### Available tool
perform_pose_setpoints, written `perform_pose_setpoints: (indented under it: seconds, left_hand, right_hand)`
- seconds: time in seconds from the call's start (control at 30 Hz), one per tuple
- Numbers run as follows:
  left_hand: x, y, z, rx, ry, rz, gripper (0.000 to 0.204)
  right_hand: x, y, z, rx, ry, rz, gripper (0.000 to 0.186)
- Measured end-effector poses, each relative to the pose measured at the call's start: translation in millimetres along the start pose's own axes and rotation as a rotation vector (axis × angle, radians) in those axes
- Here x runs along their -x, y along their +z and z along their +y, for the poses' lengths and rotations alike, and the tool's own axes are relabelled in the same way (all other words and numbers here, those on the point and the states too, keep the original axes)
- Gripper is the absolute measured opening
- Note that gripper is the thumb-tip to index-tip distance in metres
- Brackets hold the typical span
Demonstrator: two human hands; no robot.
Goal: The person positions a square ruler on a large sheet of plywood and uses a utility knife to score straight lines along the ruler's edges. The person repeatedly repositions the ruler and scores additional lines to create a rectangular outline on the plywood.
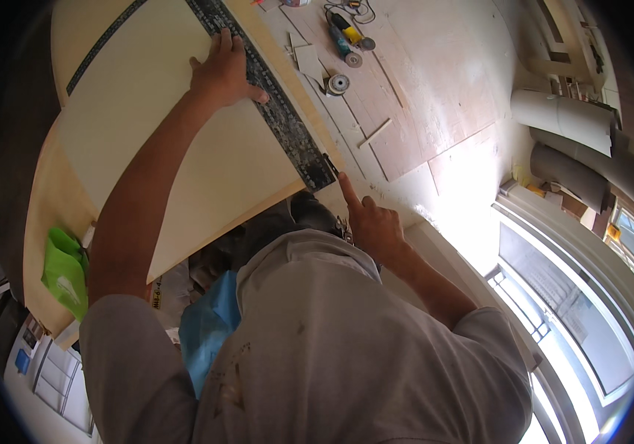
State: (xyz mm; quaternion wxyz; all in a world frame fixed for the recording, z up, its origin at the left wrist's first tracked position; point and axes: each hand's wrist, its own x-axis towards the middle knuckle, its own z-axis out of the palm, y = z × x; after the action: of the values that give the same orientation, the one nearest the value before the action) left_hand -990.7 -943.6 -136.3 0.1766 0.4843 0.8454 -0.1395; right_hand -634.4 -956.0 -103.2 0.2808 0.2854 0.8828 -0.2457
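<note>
Step in hand: judged from the posture, a guided pass with a slim dark tool (329, 163) along the edge of a dark speckled strip (281, 118). The strip lies along the right side of a pale panel (221, 170), with its near end close to the wearer's body.

Left hand (222, 78): palm down, fingers spread, pressing on the strip toward its far part; it grasps nothing. Right hand (378, 229): closed around the slim dark tool, index finger extended along it; the tip is at the right edge of the strip, near the near end. Whether the tip bears on the surface below cannot be determined.

Next move: in judgement, it calls for firm downward pressure from the left hand and a steady tool angle against the strip. Slip of the unpressed near end is the likely fault.

Count of items:
- Pale panel: one.
- Dark strips: two, the pressed one and a second strip (101, 44) at the panel's far left.
- Slim dark tool: one.
- Power grinders (344, 44) on the floor: apparently two, lying together.
- Spool (338, 84): one, near the grinders.
- Green bag (65, 274): one, beside the left forearm.
- Large sheet rolls (562, 117) at right: three visible
</note>
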Motion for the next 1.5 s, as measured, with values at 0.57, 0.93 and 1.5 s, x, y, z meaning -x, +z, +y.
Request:
perform_pose_setpoints:
  seconds: [0.57,0.93,1.5]
  left_hand:
    - [5.9,-17.9,0.4,0.101,0.011,-0.109,0.129]
    - [3.0,-26.1,-10.9,0.15,0.074,-0.115,0.123]
    - [-115.0,-64.0,-102.5,0.061,-0.038,-0.113,0.139]
  right_hand:
    - [-40.8,-31.0,-19.9,-0.846,-0.086,0.352,0.065]
    - [-167.3,-21.9,-64.7,-0.926,-0.268,0.668,0.066]
    - [-200.2,-82.6,-86.1,-0.808,-0.28,0.524,0.066]
